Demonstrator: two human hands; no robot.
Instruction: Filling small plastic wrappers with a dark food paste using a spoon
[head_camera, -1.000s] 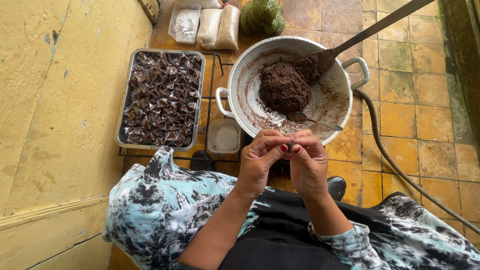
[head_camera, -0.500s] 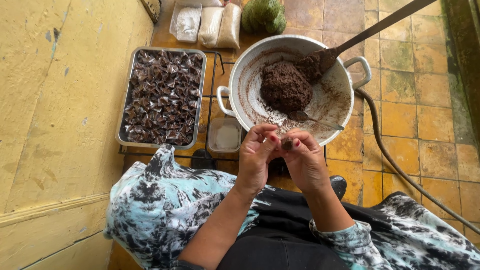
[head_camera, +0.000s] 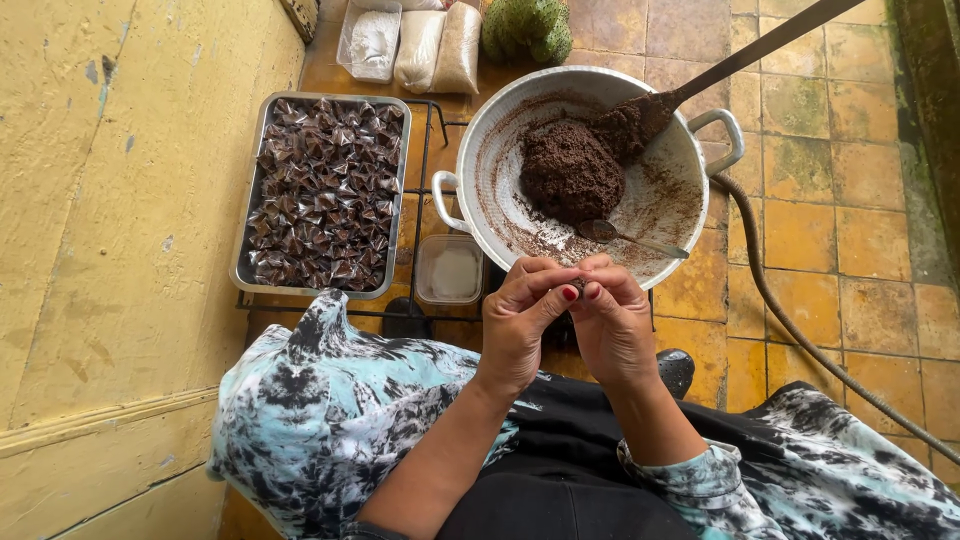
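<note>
In the head view, your left hand (head_camera: 520, 320) and right hand (head_camera: 612, 325) meet at the centre of the frame, just below the rim of the big pan, fingertips pressed together around a small dark piece (head_camera: 579, 287) that barely shows between them; both hands are pinched closed on it, the left thumb lying across the top and the right fingers curled in from the other side. Directly above your hands sits the pale 2-handled pan (head_camera: 500, 150), smeared brown inside, with a mound of dark brown paste (head_camera: 570, 170) at its middle. A small metal spoon (head_camera: 620, 235) lies in the pan near its lower rim, close to your fingertips, and a long wooden paddle (head_camera: 740, 55) leans in from the upper right of the frame, its blade touching the paste. At the left of the frame a rectangular metal tray (head_camera: 247, 275) is packed with dark wrapped pieces (head_camera: 325, 190). Between tray and pan, just left of your left hand, stands a small clear square container (head_camera: 450, 270). At the top of the frame lie 3 clear bags (head_camera: 420, 45) of pale powder beside a bumpy green fruit (head_camera: 525, 25).
</note>
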